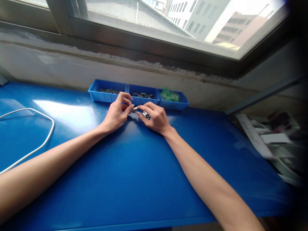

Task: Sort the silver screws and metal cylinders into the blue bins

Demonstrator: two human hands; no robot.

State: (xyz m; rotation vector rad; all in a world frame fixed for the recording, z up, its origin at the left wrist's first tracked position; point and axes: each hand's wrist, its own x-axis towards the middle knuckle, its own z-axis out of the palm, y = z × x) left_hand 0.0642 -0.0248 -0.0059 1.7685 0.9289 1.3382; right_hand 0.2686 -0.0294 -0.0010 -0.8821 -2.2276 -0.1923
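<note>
Both my hands meet on the blue table, just in front of the blue trays. My left hand pinches a small grey metal part between thumb and fingertips. My right hand is curled, its fingertips touching the same part, and it covers a few small dark parts under its fingers. The left tray and middle tray hold several small dark grey parts. The right tray holds green plastic pieces.
A white cable loops across the table's left side. A dirty wall and window sill run behind the trays. To the right of the table, a lower shelf holds papers and clutter.
</note>
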